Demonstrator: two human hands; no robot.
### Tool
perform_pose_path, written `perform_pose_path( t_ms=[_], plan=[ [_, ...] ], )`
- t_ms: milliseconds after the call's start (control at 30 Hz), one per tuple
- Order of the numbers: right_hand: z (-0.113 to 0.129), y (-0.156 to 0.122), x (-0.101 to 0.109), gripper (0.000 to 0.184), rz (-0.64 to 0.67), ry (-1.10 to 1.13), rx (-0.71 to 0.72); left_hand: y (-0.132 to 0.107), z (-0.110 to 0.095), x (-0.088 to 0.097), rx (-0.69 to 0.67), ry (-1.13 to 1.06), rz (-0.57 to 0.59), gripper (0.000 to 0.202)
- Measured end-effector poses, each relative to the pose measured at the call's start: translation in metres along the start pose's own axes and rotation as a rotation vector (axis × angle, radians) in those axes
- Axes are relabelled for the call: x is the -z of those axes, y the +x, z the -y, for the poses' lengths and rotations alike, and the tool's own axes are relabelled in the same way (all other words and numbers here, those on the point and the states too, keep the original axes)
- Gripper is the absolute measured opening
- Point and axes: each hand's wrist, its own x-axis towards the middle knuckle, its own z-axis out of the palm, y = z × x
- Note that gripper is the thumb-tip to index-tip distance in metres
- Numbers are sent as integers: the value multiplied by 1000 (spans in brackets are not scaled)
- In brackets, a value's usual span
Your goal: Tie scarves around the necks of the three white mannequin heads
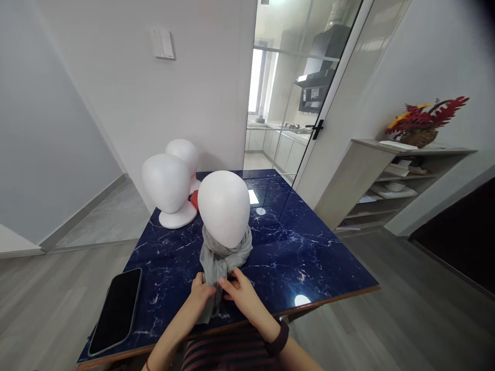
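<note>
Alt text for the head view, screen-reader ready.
The left hand and right hand hold a gray scarf wrapped beneath a white mannequin head on a blue marbled table. Two similar heads stand farther back; a dark-screened device lies left.

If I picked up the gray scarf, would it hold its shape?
Probably not: the gray scarf bunches in soft folds, so it would likely flop. Its cloth looks thin, suggesting little weight. Pulling could perhaps tip the nearest white head, since the scarf is looped around its neck.
</note>
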Motion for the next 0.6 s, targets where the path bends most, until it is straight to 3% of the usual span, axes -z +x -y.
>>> perform_pose_path(
  t_ms=[67, 133, 233, 333, 467, 600],
  plan=[
    [3, -4, -8, 50, 84, 123, -36, -10, -1, -4, -147, 302, 39, 32],
    [5, -6, -15, 51, 120, 255, -76, -19, -2, -6, -220, 449, 79, 39],
    [5, -2, -20, 45, 89, 374, -89, -27, -1, -2, -249, 415, 114, 49],
    [1, 2, -15, 40, 49, 381, -66, -26, -1, 11, -238, 300, 129, 45],
    [0, -1, -6, 39, 90, 314, -39, -19, 3, 30, -159, 185, 65, 38],
    [0, -7, -1, 28, 139, 174, -2, -14, 15, 38, -263, 306, -82, 53]
  ],
)
